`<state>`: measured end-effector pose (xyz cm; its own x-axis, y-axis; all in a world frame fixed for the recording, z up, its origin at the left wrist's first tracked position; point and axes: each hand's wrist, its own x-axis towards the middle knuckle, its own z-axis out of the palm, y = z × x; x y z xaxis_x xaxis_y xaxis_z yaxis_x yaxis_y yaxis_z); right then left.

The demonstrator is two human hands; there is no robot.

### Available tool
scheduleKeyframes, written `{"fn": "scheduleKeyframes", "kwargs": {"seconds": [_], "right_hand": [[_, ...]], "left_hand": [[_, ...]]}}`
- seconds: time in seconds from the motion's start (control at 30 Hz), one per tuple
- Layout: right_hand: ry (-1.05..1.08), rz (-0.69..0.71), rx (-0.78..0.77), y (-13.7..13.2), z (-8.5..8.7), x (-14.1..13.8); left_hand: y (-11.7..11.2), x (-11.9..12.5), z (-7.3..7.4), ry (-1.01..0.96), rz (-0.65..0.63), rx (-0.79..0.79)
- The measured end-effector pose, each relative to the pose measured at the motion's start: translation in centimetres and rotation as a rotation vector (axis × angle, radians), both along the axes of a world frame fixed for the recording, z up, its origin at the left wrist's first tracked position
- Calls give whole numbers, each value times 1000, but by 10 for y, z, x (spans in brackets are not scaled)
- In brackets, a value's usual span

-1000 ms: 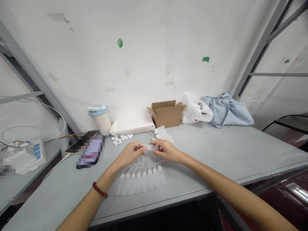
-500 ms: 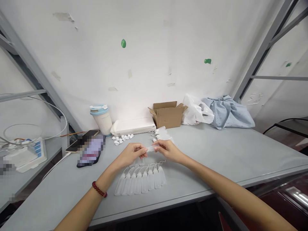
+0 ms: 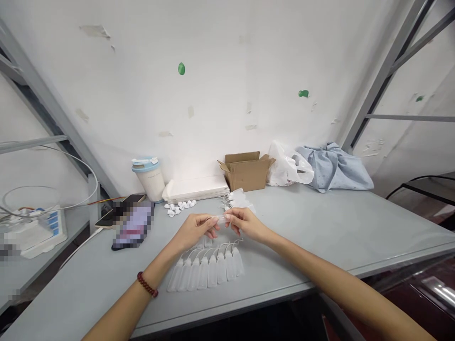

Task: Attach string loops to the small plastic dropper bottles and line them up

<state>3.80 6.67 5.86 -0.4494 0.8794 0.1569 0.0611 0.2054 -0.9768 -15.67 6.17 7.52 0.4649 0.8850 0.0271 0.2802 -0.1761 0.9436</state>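
Note:
Over the middle of the table, a small translucent squeeze bottle point(image 3: 221, 219) is pinched between both hands and lies roughly sideways. My left hand point(image 3: 199, 228) has a beaded bracelet point(image 3: 146, 284) on its wrist and grips one end. My right hand point(image 3: 248, 223) grips the other end, its fingers covering much of the bottle. Below them lies a row of several similar squeeze bottles point(image 3: 202, 273) with bent thin spouts. A few more bottles behind that row are partly hidden by my left hand. Beyond my right hand is another group of bottles point(image 3: 239, 198).
Small white caps point(image 3: 180, 206) lie by a white stack point(image 3: 195, 187). A lidded cup point(image 3: 151, 182), phone point(image 3: 121, 210) and purple blurred item point(image 3: 133, 226) are at left. An open cardboard box point(image 3: 247, 175), plastic bag point(image 3: 287, 166) and blue cloth bundle point(image 3: 334, 168) line the wall.
My right fingers have come closer to my left ones, so less of the bottle shows between them. The whole view has shifted slightly.

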Motion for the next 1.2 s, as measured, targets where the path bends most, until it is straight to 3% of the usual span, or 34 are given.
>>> {"fn": "scheduleKeyframes", "kwargs": {"seconds": [0.1, 0.3, 0.37, 0.63, 0.73, 0.87, 0.93, 1.07, 1.2], "right_hand": [[-22, -7, 1, -2, 0, -1], [-47, 17, -63, -3, -2, -1], [-33, 16, -71, -2, -2, -1], [-54, -19, 87, 0, 0, 0], [-98, -40, 109, -1, -1, 0], [-100, -63, 103, -2, 0, 0], [-84, -57, 71, -2, 1, -1], [-52, -37, 55, -2, 2, -1], [-107, -47, 191, -4, 1, 1]], "left_hand": [[-2, 0, -1, 55, -15, -18], [-8, 0, -1, 293, 16, 428], [-9, 1, 0, 315, 49, 496], [-4, -2, 3, 154, 9, 89], [-7, -1, 4, 173, -9, 153], [-12, 0, 5, 269, 47, 469], [-13, 1, 5, 279, 72, 545], [-13, 0, 8, 178, 69, 393], [-12, 0, 14, 141, 32, 180]]}}
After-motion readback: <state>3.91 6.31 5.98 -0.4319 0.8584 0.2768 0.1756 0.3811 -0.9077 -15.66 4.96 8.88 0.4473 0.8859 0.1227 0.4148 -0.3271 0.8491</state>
